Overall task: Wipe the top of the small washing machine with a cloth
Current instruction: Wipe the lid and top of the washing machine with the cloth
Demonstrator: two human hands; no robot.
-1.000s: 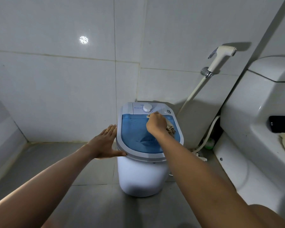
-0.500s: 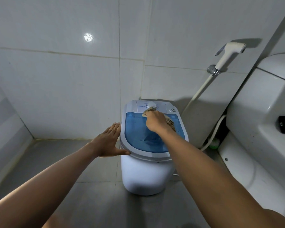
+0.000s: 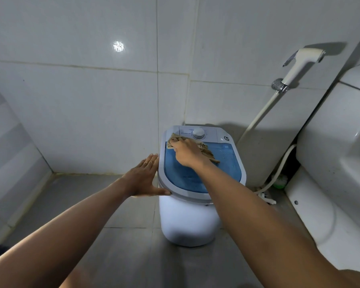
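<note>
Tan cloth (image 3: 204, 149) pressed under right hand (image 3: 186, 151) on washing machine (image 3: 204, 177); left hand (image 3: 143, 177) flat, open.

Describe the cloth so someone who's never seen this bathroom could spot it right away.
Find the small white washing machine standing on the floor against the tiled wall. On its blue lid, near the control dial, the right hand presses a crumpled tan cloth, the only brownish fabric there.

Small white washing machine (image 3: 187, 221) is standing upright on the floor, blue lid (image 3: 222, 169) shut; crumpled tan cloth (image 3: 206, 149) is lying across the lid's far-left corner.
</note>
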